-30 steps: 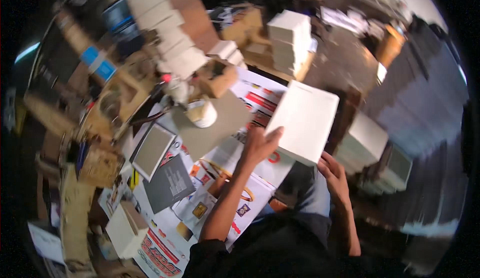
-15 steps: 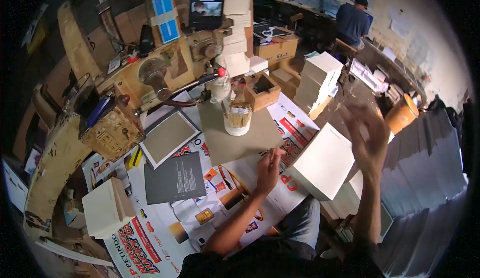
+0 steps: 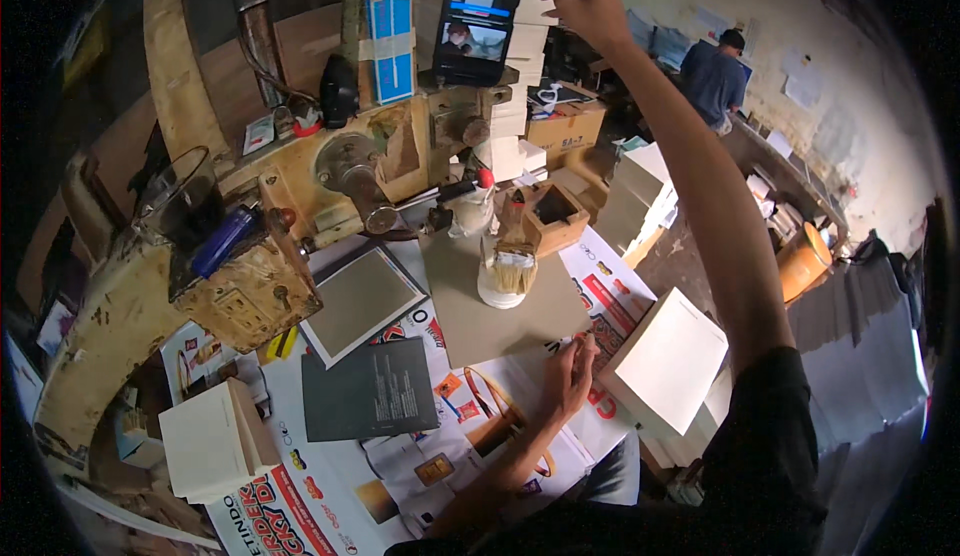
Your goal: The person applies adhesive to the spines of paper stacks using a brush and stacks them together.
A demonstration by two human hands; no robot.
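Observation:
My right hand [image 3: 585, 6] is raised high, its fingers partly spread, at the upper right corner of a phone [image 3: 475, 26] propped upright with its screen lit. The fingertips look to be at the phone's edge; I cannot tell whether they touch. Low over the table, my left hand [image 3: 570, 378] is loosely closed, with nothing showing in its fingers. Just right of it lies a thick white paper block [image 3: 668, 361]. Beyond it are a grey board [image 3: 460, 301] and a white pot [image 3: 503, 286] with a brush [image 3: 515, 268] in it.
A dark booklet cover [image 3: 370, 391] and a framed grey panel [image 3: 362, 306] lie left of centre. Another paper block [image 3: 215, 441] stands at the near left. Behind are an old machine frame [image 3: 365, 171] and a wooden box [image 3: 555, 218]. One person [image 3: 715, 76] sits farther back.
My right hand has swung up and left from above the paper block to the phone. My left hand stays low, still curled. The whole view has shifted slightly.

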